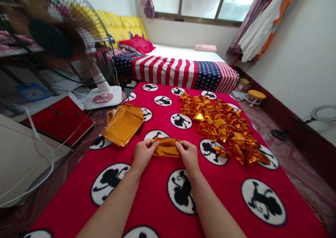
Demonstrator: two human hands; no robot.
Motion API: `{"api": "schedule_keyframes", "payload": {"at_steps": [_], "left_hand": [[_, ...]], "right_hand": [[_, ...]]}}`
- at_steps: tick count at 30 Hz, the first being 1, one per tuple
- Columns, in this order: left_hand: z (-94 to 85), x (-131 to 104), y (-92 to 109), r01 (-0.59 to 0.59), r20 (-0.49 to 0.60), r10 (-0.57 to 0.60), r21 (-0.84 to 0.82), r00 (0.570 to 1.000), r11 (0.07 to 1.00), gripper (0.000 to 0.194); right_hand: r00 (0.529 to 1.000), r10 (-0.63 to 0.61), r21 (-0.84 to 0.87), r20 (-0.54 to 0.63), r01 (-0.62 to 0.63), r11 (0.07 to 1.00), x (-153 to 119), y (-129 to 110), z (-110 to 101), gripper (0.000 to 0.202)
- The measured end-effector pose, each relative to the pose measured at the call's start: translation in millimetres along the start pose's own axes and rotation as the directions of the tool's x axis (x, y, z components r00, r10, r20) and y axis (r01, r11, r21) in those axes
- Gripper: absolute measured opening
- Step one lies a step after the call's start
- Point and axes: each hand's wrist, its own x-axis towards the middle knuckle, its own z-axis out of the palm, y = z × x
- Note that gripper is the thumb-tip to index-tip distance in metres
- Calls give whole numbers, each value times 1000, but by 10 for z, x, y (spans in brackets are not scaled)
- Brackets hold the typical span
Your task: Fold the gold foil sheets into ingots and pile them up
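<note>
A partly folded sheet of gold foil paper (pixel 167 148) stretches between my hands just above the red cloth. My left hand (pixel 144 154) pinches its left end between thumb and fingers. At the right end, the thumb and fingers of my right hand (pixel 188 154) are closed on it too. To the left lies a stack of flat gold foil sheets (pixel 124 125), slightly fanned. On the right is a large heap of folded gold foil pieces (pixel 219 120), crumpled-looking and shiny. One small folded piece (pixel 221 152) sits at the near edge of the heap.
The red cloth (pixel 147 203) with monkey prints covers the table. A standing fan (pixel 103 94) is at the left, beside a red-fronted cabinet (pixel 59 117). Behind the table is a bed with a flag-patterned cover (pixel 168 70). A yellow stool (pixel 256 94) stands at the right.
</note>
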Motion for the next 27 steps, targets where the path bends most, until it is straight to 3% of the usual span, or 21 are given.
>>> {"api": "schedule_keyframes", "payload": {"at_steps": [9,14,19,27], "left_hand": [[18,-5,-31,-50,-31,57,204,998,978,36],[31,-33,37,-97,-57,120,310,991,946,32],[49,-31,79,-191,-64,239,420,969,887,24],[89,-61,144,-100,-50,172,639,984,763,19]], "right_hand": [[997,-10,-89,-71,4,996,-29,-34,26,30],[990,-80,-251,-120,48,967,-16,-44,52,27],[982,-164,-407,-92,114,906,10,-11,51,27],[982,-175,-593,-69,100,799,42,-16,66,25]]}}
